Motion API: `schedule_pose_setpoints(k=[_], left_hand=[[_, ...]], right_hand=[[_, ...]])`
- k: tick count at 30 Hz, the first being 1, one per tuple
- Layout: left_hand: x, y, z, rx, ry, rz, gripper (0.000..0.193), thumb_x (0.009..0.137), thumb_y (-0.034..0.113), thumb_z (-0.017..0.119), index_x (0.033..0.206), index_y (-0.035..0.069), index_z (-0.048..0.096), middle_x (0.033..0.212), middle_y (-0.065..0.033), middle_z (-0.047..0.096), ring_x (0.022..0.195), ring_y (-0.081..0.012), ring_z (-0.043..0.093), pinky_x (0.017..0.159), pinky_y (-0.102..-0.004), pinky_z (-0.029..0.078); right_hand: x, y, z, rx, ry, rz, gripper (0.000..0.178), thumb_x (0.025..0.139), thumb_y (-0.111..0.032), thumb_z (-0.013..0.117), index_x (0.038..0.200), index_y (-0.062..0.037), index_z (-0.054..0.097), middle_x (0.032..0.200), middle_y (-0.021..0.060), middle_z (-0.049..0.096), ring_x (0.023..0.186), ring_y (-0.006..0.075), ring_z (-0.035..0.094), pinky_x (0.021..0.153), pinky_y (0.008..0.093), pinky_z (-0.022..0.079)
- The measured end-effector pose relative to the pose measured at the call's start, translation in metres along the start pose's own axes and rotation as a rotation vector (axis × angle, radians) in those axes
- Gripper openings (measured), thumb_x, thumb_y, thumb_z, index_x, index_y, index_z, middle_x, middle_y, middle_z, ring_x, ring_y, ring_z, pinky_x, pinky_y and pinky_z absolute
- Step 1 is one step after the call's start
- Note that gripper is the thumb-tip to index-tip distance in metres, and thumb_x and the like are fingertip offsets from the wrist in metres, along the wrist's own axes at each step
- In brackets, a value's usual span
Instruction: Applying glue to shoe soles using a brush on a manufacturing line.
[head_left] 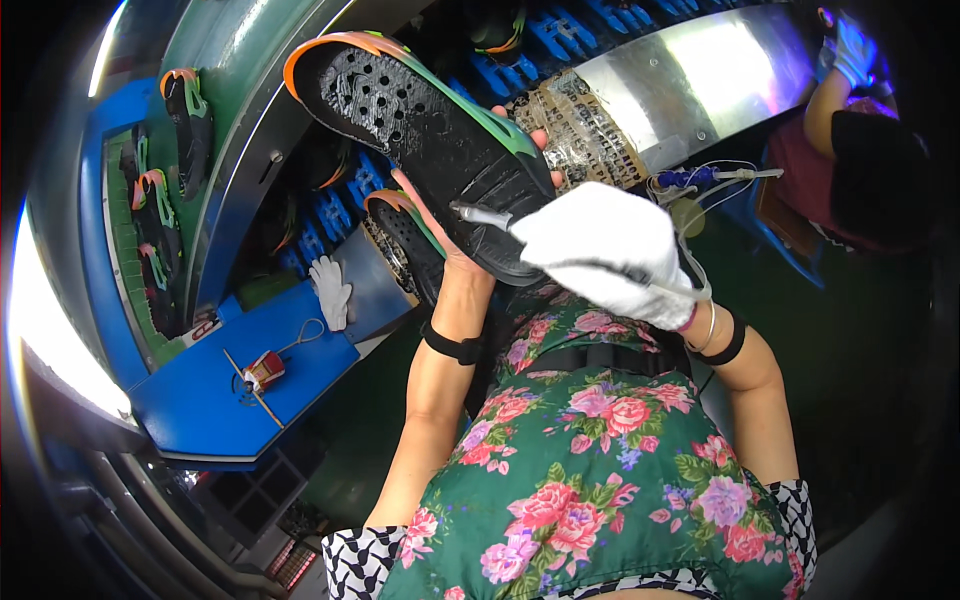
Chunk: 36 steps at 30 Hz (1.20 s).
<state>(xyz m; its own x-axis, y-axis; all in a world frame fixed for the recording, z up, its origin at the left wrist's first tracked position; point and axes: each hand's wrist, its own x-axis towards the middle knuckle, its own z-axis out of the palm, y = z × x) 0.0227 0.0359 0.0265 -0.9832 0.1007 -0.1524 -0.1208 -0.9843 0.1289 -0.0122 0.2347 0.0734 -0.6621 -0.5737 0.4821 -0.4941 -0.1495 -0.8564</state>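
Note:
My left hand (466, 268) holds a black shoe sole (455, 165) with an orange-to-green rim, its holed heel end up and to the left. The thumb presses one side and fingertips wrap the other. My right hand (605, 250), in a white glove, is closed around a brush (484, 215) with a pale handle. The brush tip rests at the sole's black inner face, which looks wet and shiny in places. A thin pale tube (690, 285) runs along the gloved hand. Another similar sole (408, 238) sits behind my left wrist, partly hidden.
On the left, several soles (158, 225) lie on a green belt. A blue table (200, 410) bears a white glove (330, 292) and a red object with a stick (264, 372). Ahead are a taped metal ledge (690, 90) and blue racks (565, 35). A co-worker's blue-gloved hand (854, 50) shows upper right.

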Motion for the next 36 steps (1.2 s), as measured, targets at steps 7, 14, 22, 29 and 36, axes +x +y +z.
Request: schedule_pose_setpoints(k=[7,14,22,29,36], left_hand=[[-0.006,0.003,0.0,-0.037,-0.032,-0.048,0.114,0.083,0.087,0.056,0.162,0.009,0.031,0.163,-0.0165,0.035,0.136,-0.0513,0.049,0.103,-0.0679,0.051],[0.004,0.009,-0.004,0.045,-0.217,-0.074,0.114,0.084,0.084,0.059,0.164,0.01,0.025,0.165,-0.0187,0.031,0.136,-0.055,0.047,0.102,-0.0662,0.053],[0.007,0.02,-0.001,0.141,-0.204,-0.203,0.114,0.084,0.083,0.061,0.163,0.008,0.027,0.16,-0.0267,0.034,0.126,-0.0507,0.055,0.1,-0.0603,0.056],[0.005,0.031,-0.002,0.208,-0.198,-0.289,0.123,0.079,0.082,0.067,0.159,-0.003,0.028,0.154,-0.0291,0.039,0.121,-0.0478,0.06,0.096,-0.0557,0.058],[0.007,0.041,-0.001,0.205,0.09,-0.357,0.078,0.099,0.053,0.05,0.154,-0.001,0.045,0.149,-0.029,0.054,0.132,-0.0425,0.06,0.111,-0.056,0.05]], right_hand=[[-0.002,-0.006,0.004,0.355,-0.085,0.063,0.013,0.08,-0.007,0.081,0.094,-0.0085,0.081,0.094,0.0071,0.079,0.088,0.0248,0.076,0.078,0.0335,0.059],[-0.009,-0.012,0.005,0.123,-0.184,-0.09,0.02,0.081,-0.009,0.079,0.101,-0.0109,0.08,0.103,0.007,0.078,0.093,0.0269,0.074,0.081,0.0377,0.06],[-0.008,-0.006,0.001,-0.091,-0.176,-0.166,0.025,0.083,-0.007,0.078,0.108,-0.0097,0.078,0.113,0.0087,0.077,0.098,0.0277,0.073,0.082,0.039,0.059],[-0.005,-0.014,-0.007,0.31,-0.235,0.074,0.015,0.086,-0.015,0.077,0.097,-0.007,0.082,0.099,0.0089,0.079,0.091,0.026,0.075,0.081,0.0358,0.059],[-0.006,-0.012,-0.004,-0.082,-0.338,-0.159,0.031,0.086,-0.003,0.072,0.116,-0.0063,0.076,0.118,0.0114,0.076,0.105,0.0307,0.073,0.09,0.0408,0.059]])
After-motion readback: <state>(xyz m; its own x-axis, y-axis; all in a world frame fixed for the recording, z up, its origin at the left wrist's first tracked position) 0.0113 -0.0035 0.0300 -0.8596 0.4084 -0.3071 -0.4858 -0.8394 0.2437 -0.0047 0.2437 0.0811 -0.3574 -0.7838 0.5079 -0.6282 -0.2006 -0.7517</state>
